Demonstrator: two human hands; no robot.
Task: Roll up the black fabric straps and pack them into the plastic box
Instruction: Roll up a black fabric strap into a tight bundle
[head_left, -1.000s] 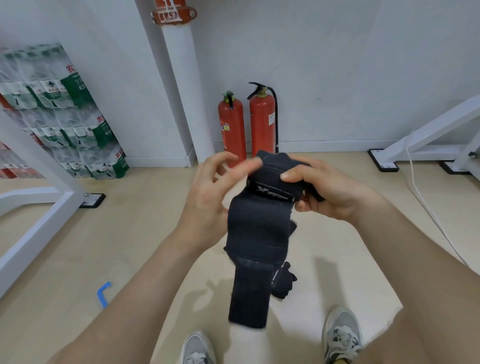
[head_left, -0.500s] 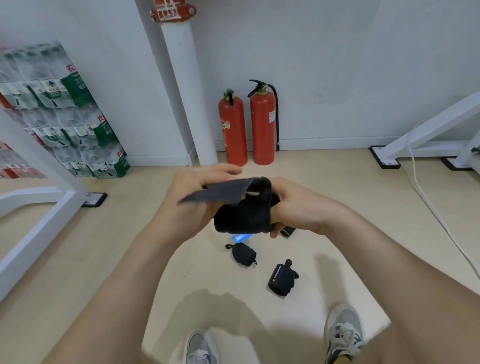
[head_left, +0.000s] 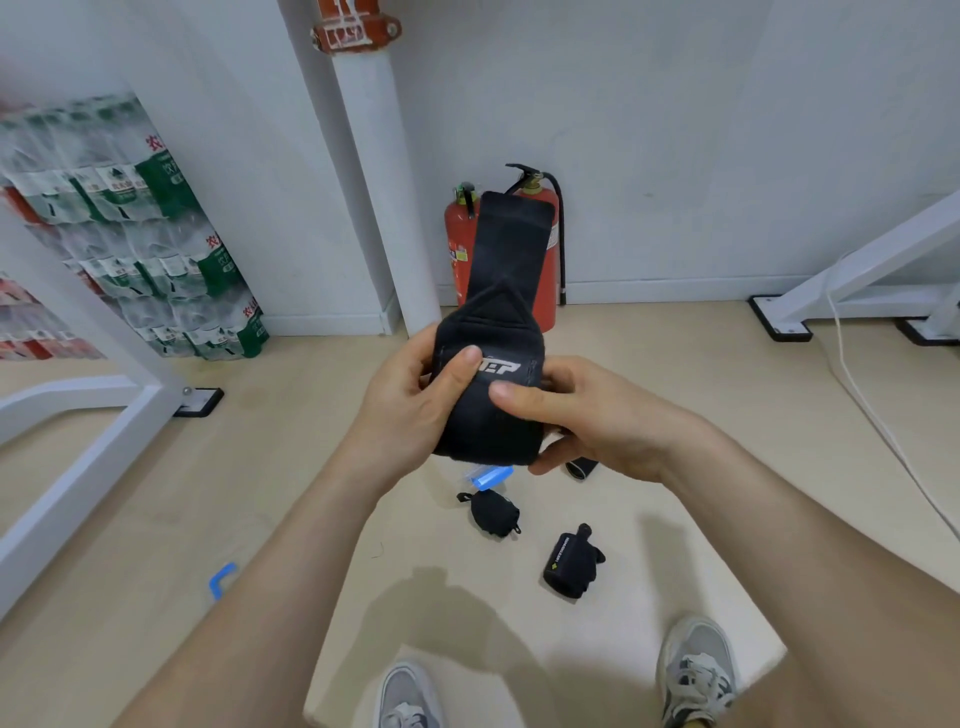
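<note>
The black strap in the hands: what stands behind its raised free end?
Two red fire extinguishers by the white wall. The strap covers most of the right one and part of the left.

The left hand (head_left: 405, 415) and right hand (head_left: 592, 421) are bare, forearms too. The left shoe (head_left: 408, 696) and right shoe (head_left: 698, 670) are grey sneakers; the right shows white laces with dark flecks.

A second ago our black strap (head_left: 488, 415) hung long below our hands; now we have it wound into a thick roll, with only the free end (head_left: 511, 244) sticking up. Half a second ago that end lay flat toward our left hand (head_left: 402, 421). Both thumbs now press the roll's front, our right hand (head_left: 597, 421) cupping it underneath.
</note>
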